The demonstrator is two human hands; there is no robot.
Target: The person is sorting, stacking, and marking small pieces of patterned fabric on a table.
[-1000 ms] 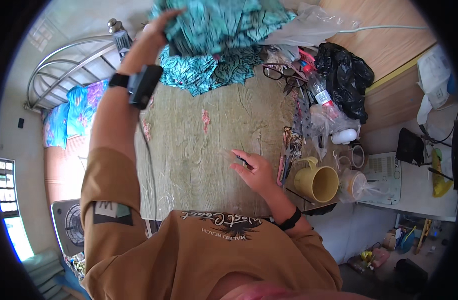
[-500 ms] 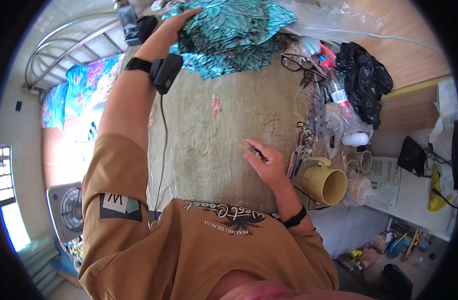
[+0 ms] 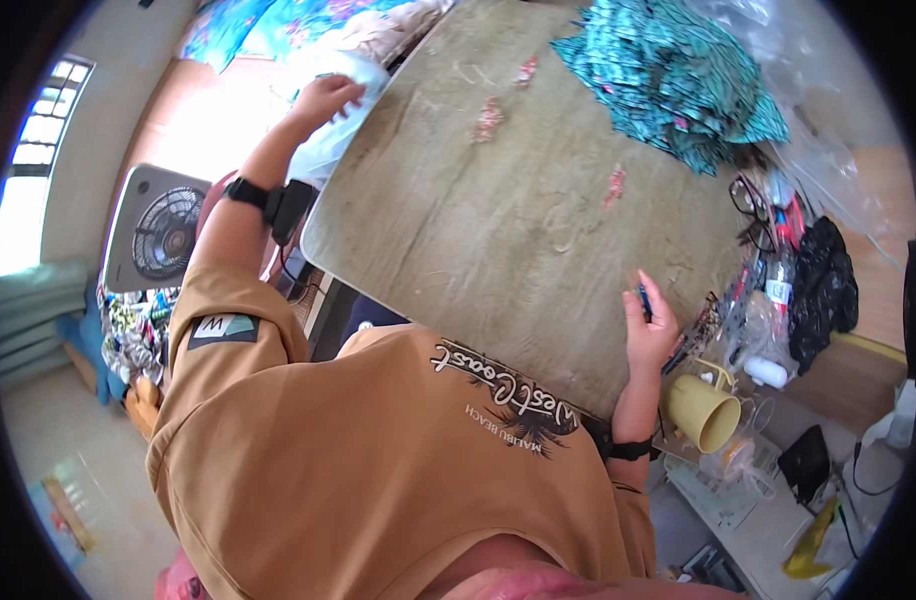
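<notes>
My left hand (image 3: 328, 103) hangs past the table's left edge, beside a translucent white plastic bag (image 3: 323, 155). Its fingers are loosely bent and apart, and no object shows in them. Near the table's right side, my right hand (image 3: 653, 328) is closed on a small dark-blue tool (image 3: 645, 297); its kind is mostly hidden by the fingers. A thick, layered pile of teal patterned fabric pieces (image 3: 678, 80) lies at the table's far right. Small pink-and-white scraps, including one scrap (image 3: 486, 120), lie on the wooden table top (image 3: 458, 240).
Eyeglasses (image 3: 748, 200), a plastic bottle (image 3: 780, 275), a black plastic bag (image 3: 826, 295) and a yellow mug (image 3: 703, 412) crowd the right edge. A fan (image 3: 168, 232) stands left of the table. Bright floral bedding (image 3: 278, 30) lies beyond the left edge.
My left hand has left the teal pile and swung left past the table edge. The view has turned left. My right hand still grips the small dark-blue tool.
</notes>
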